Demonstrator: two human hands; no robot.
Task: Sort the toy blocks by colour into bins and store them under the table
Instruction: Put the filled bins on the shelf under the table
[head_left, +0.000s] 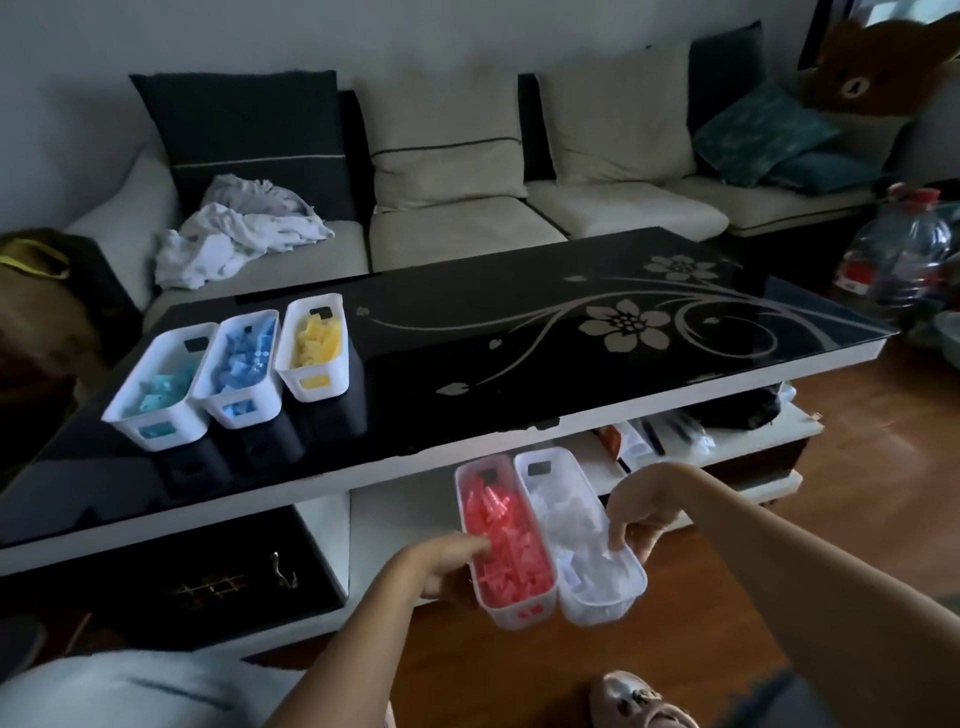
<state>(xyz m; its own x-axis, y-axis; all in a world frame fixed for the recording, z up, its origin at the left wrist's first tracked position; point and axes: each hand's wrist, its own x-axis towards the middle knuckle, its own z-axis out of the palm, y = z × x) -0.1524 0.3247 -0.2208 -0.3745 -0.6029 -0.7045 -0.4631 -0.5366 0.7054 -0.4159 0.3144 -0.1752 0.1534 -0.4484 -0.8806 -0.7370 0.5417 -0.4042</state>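
On the left part of the glossy black desk (493, 353) three white bins stand side by side, touching: a pale-blue bin (124, 427), a blue bin (262, 408) and a yellow bin (338, 387), each filled with blocks of its colour. At bottom centre, in front of the desk's lower shelf (753, 480), the left hand (447, 566) grips the left wall of the red bin (500, 616), thumb over the rim. Beside it, touching, is the white bin (597, 608), whose right wall the right hand (639, 514) holds, thumb hooked inside.
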